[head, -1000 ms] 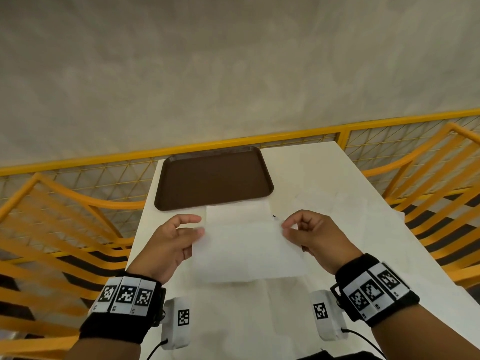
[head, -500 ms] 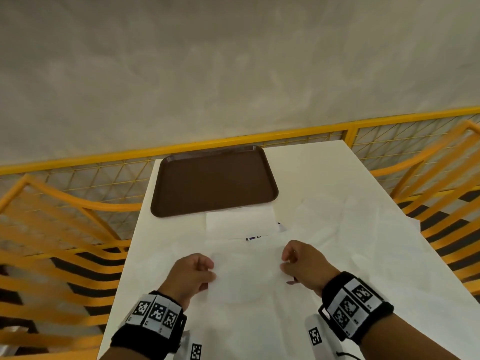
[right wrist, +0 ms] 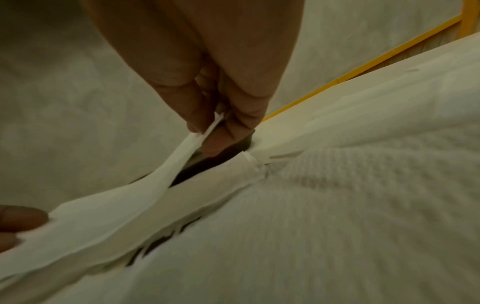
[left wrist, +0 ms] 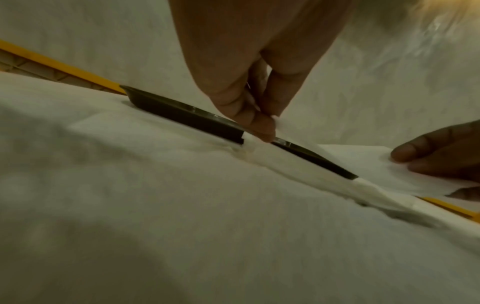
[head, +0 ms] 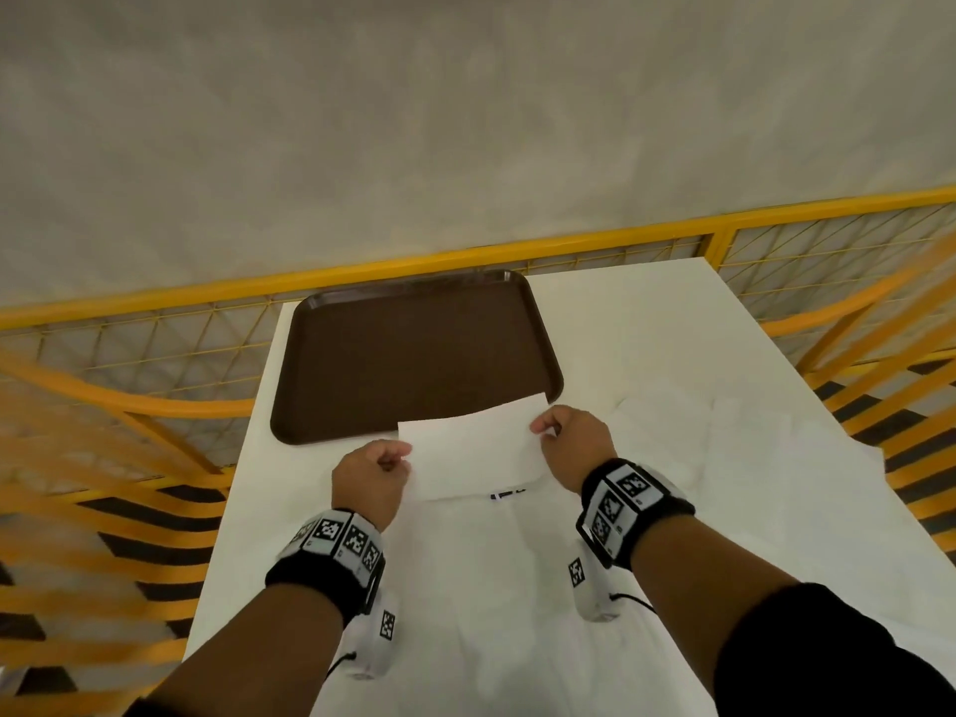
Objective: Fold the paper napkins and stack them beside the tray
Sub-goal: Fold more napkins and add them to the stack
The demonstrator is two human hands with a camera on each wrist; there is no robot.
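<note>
A folded white napkin [head: 473,452] is held just above the table, in front of the brown tray [head: 414,354]. My left hand [head: 385,458] pinches its left edge and my right hand [head: 548,426] pinches its right far corner, which overlaps the tray's near rim. In the left wrist view my fingers [left wrist: 259,125] pinch the napkin [left wrist: 405,174] over the tray's rim [left wrist: 197,121]. In the right wrist view finger and thumb [right wrist: 226,131] clamp the napkin's corner [right wrist: 182,156]. Under the napkin lies a stack of folded napkins [right wrist: 223,174], mostly hidden.
Unfolded white napkins [head: 724,437] lie spread over the white table [head: 646,323] to the right and in front of me. A small printed item [head: 507,493] peeks out below the held napkin. Yellow railings [head: 155,401] flank the table on both sides.
Both hands have carried the folded napkin from near me forward to the spot right in front of the tray, over the earlier folded napkin.
</note>
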